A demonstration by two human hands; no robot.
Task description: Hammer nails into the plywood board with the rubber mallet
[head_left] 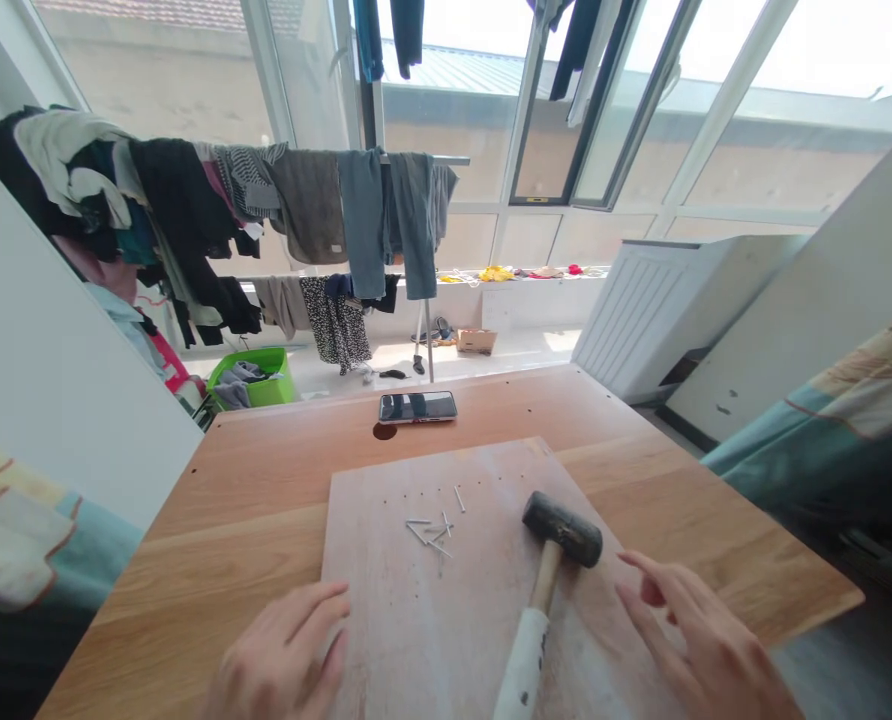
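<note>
A pale wooden board (pixel 386 600) lies on a wooden table (pixel 266 480). A mallet (pixel 547 580) with a black head and a white-wrapped handle rests on the board, handle pointing toward me. Several loose nails (pixel 435 528) lie scattered near the board's middle. My left hand (pixel 285 660) rests flat at the board's left edge, fingers stretched out and holding nothing. My right hand (pixel 697 645) hovers over the board's right edge, fingers spread and empty, just right of the mallet's handle.
A dark phone (pixel 418 406) lies at the table's far edge beside a round dark mark (pixel 384 431). Beyond stand a rack hung with clothes (pixel 303 210), a green basket (pixel 255 377), a white cabinet (pixel 663 300) and large windows.
</note>
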